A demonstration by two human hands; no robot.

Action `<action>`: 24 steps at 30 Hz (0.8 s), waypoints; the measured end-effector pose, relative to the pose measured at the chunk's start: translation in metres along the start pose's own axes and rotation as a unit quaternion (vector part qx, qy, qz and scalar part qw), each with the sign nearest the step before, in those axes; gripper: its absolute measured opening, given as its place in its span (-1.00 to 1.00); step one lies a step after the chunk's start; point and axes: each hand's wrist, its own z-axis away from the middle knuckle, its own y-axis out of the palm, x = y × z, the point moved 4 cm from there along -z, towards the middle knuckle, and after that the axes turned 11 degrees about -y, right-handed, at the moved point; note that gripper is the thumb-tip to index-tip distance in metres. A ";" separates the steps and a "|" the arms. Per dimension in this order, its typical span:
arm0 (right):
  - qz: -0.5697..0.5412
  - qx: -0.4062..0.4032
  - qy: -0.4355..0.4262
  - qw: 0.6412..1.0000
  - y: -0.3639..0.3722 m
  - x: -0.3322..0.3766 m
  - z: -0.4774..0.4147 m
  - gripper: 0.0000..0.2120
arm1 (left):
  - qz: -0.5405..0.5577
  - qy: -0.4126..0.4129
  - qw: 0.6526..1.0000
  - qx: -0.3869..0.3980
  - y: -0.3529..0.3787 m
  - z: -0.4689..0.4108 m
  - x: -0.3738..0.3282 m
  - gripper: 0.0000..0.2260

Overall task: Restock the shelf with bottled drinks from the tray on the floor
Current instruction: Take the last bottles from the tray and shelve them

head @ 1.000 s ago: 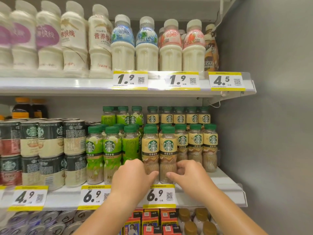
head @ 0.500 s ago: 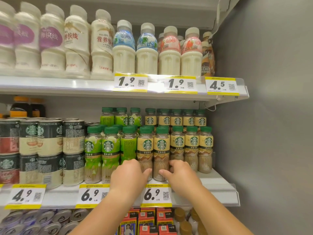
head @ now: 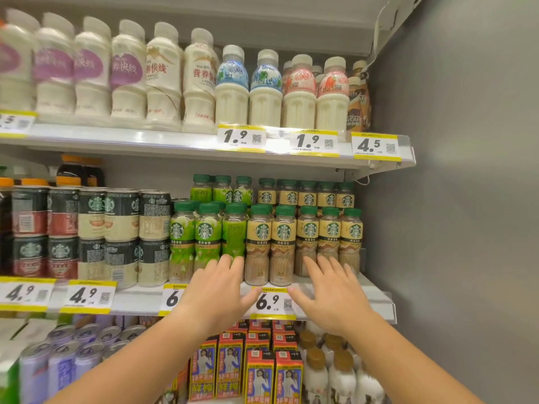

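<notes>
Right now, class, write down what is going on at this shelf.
A person is restocking bottled coffee drinks. The left hand and right hand are both open, holding nothing, either side of two beige-label bottles standing at the front edge of the middle shelf.

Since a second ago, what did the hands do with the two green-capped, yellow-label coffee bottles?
Both let go. The left hand opened and moved left, the right hand opened and moved right, leaving the two green-capped, yellow-label coffee bottles standing free at the front of the white metal shelf. Those bottles and the green-label bottles beside them stayed put.
</notes>
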 end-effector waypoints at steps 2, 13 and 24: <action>0.011 0.004 -0.011 1.000 0.001 0.002 0.011 -0.18 | -0.010 -0.001 1.000 0.021 0.003 0.012 0.008 -0.21; 0.040 -0.014 -0.041 0.998 0.023 0.044 0.067 -0.22 | -0.012 0.063 0.998 0.001 0.028 0.086 0.019 -0.19; 0.030 0.036 -0.076 0.996 0.134 0.090 0.165 -0.18 | 0.015 0.130 0.988 0.085 0.127 0.207 0.055 -0.23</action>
